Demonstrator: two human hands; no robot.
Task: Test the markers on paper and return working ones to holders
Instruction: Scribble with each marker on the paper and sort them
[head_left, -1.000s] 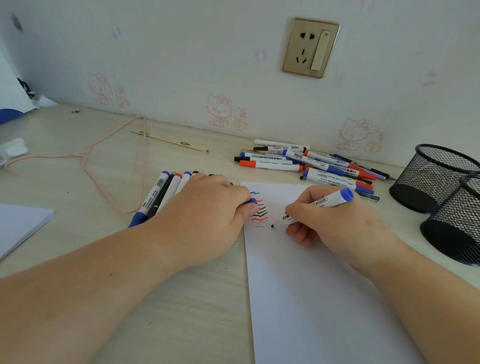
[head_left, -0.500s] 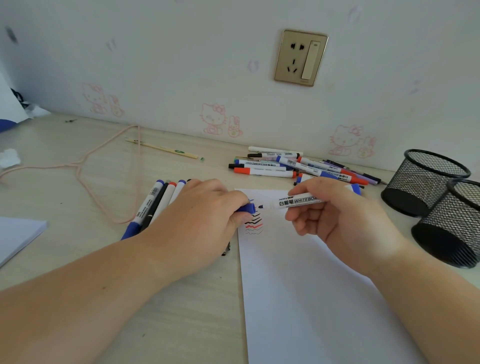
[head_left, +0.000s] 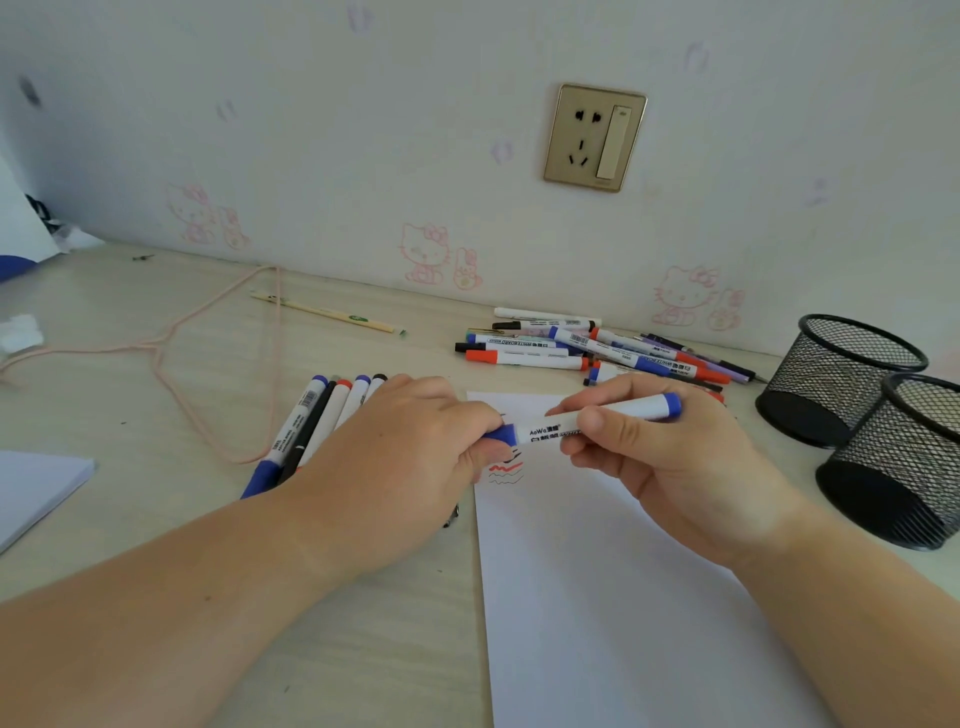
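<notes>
Both hands are up over the top of the paper (head_left: 597, 597), and the blue marker (head_left: 602, 418) lies level between them. The right hand (head_left: 670, 467) has its fingers and thumb curled round the white barrel, blue end pointing toward the two mesh holders (head_left: 841, 384). The left hand (head_left: 400, 467) pinches the blue cap (head_left: 501, 434) at the marker's other end, fingertips tight on it, cap and barrel meeting right there. Just under the cap, red and black squiggles (head_left: 505, 472) sit on the sheet. Beneath the left hand and wrist, a row of markers (head_left: 311, 421) lies side by side on the desk (head_left: 156, 389). Further back by the wall, a loose heap of markers (head_left: 587, 348) is spread out, well short of the holders, which stand at the right edge, touching each other.
</notes>
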